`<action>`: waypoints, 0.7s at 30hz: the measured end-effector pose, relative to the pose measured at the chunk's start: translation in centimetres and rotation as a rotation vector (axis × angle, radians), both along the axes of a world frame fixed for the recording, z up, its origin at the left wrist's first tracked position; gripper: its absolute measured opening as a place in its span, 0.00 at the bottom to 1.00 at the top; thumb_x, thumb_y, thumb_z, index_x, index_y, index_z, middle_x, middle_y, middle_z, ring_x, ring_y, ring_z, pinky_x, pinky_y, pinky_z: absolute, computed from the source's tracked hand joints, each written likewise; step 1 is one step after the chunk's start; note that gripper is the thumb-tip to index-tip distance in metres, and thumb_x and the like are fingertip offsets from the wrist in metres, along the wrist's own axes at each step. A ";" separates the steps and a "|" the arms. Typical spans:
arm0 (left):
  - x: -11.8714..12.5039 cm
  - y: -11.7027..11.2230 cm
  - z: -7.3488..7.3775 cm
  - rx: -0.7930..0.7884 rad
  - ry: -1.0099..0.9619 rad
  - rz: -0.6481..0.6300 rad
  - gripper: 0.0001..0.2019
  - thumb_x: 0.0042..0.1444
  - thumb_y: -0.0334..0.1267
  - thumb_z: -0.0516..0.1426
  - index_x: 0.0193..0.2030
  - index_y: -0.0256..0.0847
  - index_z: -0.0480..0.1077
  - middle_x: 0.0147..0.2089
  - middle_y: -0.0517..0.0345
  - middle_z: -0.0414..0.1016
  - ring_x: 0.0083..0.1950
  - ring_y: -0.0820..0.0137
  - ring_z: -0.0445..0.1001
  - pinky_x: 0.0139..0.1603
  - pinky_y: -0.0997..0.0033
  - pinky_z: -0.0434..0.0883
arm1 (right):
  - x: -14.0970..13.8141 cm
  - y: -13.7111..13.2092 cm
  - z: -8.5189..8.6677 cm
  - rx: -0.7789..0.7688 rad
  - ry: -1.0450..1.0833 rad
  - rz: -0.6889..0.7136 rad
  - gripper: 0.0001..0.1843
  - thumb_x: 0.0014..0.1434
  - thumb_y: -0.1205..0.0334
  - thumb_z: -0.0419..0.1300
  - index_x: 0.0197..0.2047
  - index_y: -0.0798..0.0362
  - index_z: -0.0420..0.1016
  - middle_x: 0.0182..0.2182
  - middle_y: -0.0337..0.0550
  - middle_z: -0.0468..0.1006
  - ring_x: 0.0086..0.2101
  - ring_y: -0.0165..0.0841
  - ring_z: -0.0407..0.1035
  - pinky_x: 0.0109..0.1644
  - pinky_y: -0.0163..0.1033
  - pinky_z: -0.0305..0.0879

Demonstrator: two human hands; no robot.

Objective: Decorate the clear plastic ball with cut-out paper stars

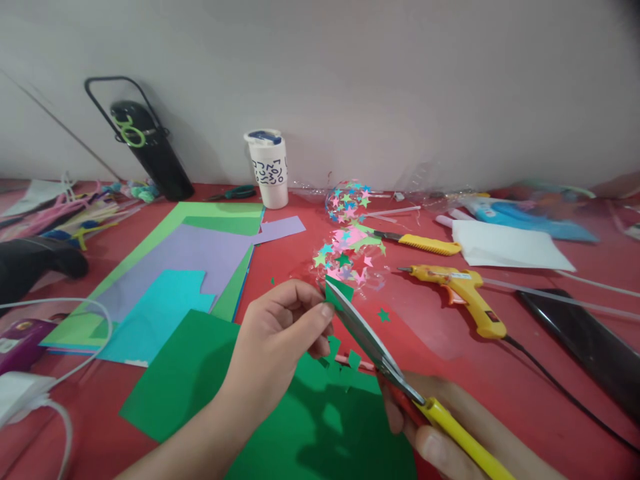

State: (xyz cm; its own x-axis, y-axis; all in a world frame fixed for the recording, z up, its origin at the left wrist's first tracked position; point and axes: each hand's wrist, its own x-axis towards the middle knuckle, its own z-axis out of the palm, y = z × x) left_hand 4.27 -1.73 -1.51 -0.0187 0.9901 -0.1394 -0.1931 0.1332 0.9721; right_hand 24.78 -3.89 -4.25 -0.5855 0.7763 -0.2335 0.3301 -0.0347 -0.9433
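My left hand [285, 327] pinches a small green paper piece [341, 291] between thumb and fingers. Yellow-handled scissors [367, 340] are gripped in my right hand [440, 413], their blades lying against that piece. Below both hands, a large green paper sheet [280, 427] covers the front of the table, with small green scraps [355, 360] on it. A single green paper star [383, 315] rests on the red surface to the right of the blades. Just beyond is a clear plastic piece filled with colourful paper stars [345, 257], and a round one [350, 202] stands behind it.
Coloured paper sheets [200, 253] are stacked at left. On the right lie a yellow glue gun [463, 293], a yellow cutter knife [425, 244], a black phone [585, 353] and a white sheet [510, 245]. A white cup [270, 170] and a black bottle [155, 153] stand near the wall.
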 end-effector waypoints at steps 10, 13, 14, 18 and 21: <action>-0.1 0.1 -0.2 0.000 -0.021 -0.021 0.07 0.50 0.35 0.60 0.24 0.38 0.68 0.19 0.66 0.69 0.18 0.80 0.68 0.20 0.82 0.65 | 0.0 -0.9 1.0 0.244 -0.109 -0.132 0.25 0.54 0.35 0.52 0.26 0.49 0.68 0.18 0.37 0.61 0.20 0.30 0.55 0.21 0.35 0.52; -0.1 0.1 -0.2 -0.001 -0.025 -0.027 0.06 0.50 0.34 0.60 0.25 0.38 0.68 0.19 0.66 0.69 0.19 0.80 0.67 0.20 0.83 0.65 | -0.1 -0.8 1.2 0.230 -0.126 -0.135 0.26 0.53 0.33 0.52 0.26 0.49 0.68 0.18 0.37 0.61 0.20 0.30 0.55 0.21 0.34 0.53; -0.1 0.1 -0.2 -0.003 -0.024 -0.029 0.06 0.50 0.34 0.60 0.25 0.38 0.68 0.19 0.66 0.69 0.19 0.81 0.67 0.20 0.83 0.65 | -0.1 -0.7 1.2 0.221 -0.116 -0.121 0.26 0.53 0.33 0.52 0.26 0.49 0.68 0.18 0.36 0.60 0.20 0.30 0.55 0.21 0.34 0.53; -0.1 0.0 -0.2 -0.007 -0.016 -0.032 0.06 0.50 0.34 0.59 0.25 0.38 0.68 0.19 0.66 0.69 0.19 0.81 0.67 0.20 0.83 0.65 | -0.1 -0.6 1.3 0.220 -0.086 -0.087 0.25 0.54 0.34 0.52 0.26 0.49 0.65 0.19 0.35 0.56 0.20 0.30 0.52 0.21 0.35 0.51; -0.1 0.0 -0.2 -0.005 -0.014 -0.030 0.06 0.50 0.34 0.59 0.25 0.38 0.68 0.19 0.66 0.69 0.19 0.80 0.67 0.20 0.82 0.65 | 0.0 -0.8 1.1 0.261 -0.105 -0.113 0.23 0.55 0.37 0.53 0.26 0.49 0.66 0.19 0.36 0.58 0.20 0.30 0.52 0.22 0.34 0.50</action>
State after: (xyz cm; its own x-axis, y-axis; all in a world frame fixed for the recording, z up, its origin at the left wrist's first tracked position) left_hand 4.14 -1.69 -1.70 0.0128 0.9894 -0.1443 -0.2023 0.1439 0.9687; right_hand 24.73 -4.65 -3.17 -0.4752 0.8769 -0.0717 0.4340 0.1627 -0.8861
